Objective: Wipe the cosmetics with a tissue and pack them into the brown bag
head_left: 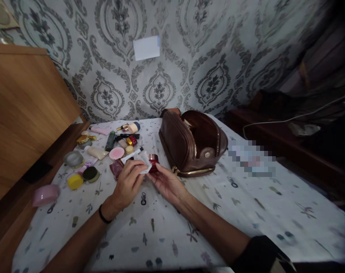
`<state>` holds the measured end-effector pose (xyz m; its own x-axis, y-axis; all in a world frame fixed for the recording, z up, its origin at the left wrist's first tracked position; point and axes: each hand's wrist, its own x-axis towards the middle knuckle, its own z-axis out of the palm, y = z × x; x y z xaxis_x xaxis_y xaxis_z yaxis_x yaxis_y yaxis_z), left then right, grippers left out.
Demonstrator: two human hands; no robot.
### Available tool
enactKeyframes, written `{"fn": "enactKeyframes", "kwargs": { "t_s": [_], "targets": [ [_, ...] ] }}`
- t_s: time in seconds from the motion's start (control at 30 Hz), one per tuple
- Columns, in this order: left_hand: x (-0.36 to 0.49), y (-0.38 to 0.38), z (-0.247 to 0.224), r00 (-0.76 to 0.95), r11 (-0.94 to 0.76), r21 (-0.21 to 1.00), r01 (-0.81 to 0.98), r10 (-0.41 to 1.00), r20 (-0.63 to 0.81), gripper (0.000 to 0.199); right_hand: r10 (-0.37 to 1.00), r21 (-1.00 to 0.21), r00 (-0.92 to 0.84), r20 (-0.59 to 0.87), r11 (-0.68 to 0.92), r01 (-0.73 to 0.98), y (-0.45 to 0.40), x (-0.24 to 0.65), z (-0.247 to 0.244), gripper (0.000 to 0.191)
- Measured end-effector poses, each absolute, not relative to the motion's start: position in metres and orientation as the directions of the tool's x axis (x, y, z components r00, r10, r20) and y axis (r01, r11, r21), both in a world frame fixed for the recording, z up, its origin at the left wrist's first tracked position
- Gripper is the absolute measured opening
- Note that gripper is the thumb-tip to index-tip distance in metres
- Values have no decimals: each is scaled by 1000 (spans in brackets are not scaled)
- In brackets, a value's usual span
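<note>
My right hand (169, 184) is closed around a small dark red jar (153, 163) with a shiny copper-coloured top. Pinched in the fingers of my left hand (129, 181) is a white tissue (145, 161), which lies against the jar's left side. A black band circles my left wrist. Just beyond the left hand are a dark red pouch-like item (116, 168), a white tube with a black cap (131, 155) and a round pink container (116, 153). To the right of the jar stands a brown toiletry bag (176, 140), its zipped top gaping.
Several cosmetics crowd the left of the patterned cloth (167, 235), among them a beige tube (97, 152), a dark green bottle (110, 141), a yellow jar (75, 181) and a pink tub (46, 195). A wooden cabinet (27, 113) borders the left side; a patterned wall rises behind.
</note>
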<state>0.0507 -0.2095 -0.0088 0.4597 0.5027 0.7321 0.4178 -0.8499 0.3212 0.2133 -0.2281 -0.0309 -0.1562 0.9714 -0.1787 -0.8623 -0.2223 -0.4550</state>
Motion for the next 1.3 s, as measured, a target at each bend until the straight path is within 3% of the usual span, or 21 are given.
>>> {"fn": "enactKeyframes", "kwargs": {
  "t_s": [0.17,0.63,1.1,1.3],
  "targets": [
    [51,-210,-8,494,-872,292,392,468,733,26,971,-443,-165,-176,-228,-867,-226,216,-29,14],
    [46,-196,-16,285,-674,604,424,733,618,21,963,-478,-223,-153,-269,-836,-232,211,-27,26],
    [50,-207,-9,451,-851,385,357,518,727,28,967,-422,-147,-210,-225,-878,-222,217,-32,24],
    [48,-202,-12,423,-844,400,357,528,737,28,968,-473,-175,-178,-240,-848,-228,215,-28,20]
  ]
}}
